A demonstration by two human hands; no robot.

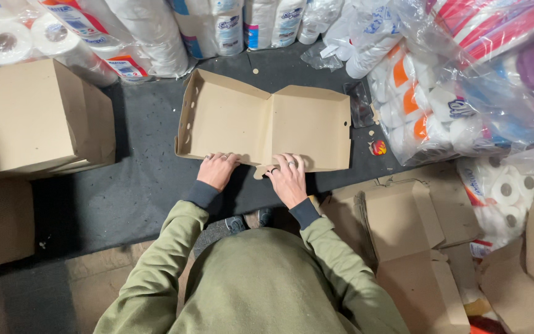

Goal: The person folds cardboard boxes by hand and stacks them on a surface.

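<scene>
Hands (217, 170) (288, 178) press flat box (267, 120), lengthwise left-right.

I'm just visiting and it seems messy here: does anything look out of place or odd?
Mostly small litter. A red scrap and pale cardboard dots lie loose on the dark mat beside the open cardboard box both hands press. A loose clear wrapper lies behind it. Nothing looks damaged.

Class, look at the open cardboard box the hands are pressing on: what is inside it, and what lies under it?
The cardboard box shows only bare cardboard inside. The left hand and right hand press its near edge. It lies on a dark mat; whatever is directly beneath is hidden.
</scene>
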